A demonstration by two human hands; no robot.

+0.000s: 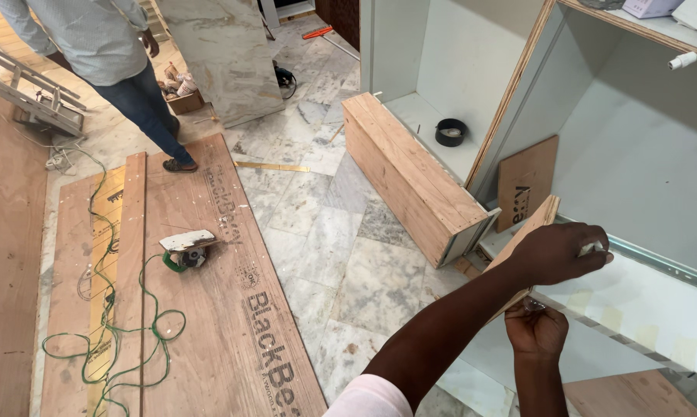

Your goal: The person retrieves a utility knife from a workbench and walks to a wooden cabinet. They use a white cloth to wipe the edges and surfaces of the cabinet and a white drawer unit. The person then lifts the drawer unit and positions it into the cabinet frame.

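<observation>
Pkgs: small brown cardboard box on floor top left, by the standing person's feet, w/ whitish items inside. Pale lilac-white box on top shelf, upper right, cut off by frame edge. No screens or signs.

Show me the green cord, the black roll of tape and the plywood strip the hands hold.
green cord point(157, 324), head view, a loop.
black roll of tape point(450, 132), head view, its rim.
plywood strip point(535, 218), head view, upper end.

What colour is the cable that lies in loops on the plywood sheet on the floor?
The cable is green, looping over the brown plywood sheet. The head view shows it clearly at lower left.
</observation>
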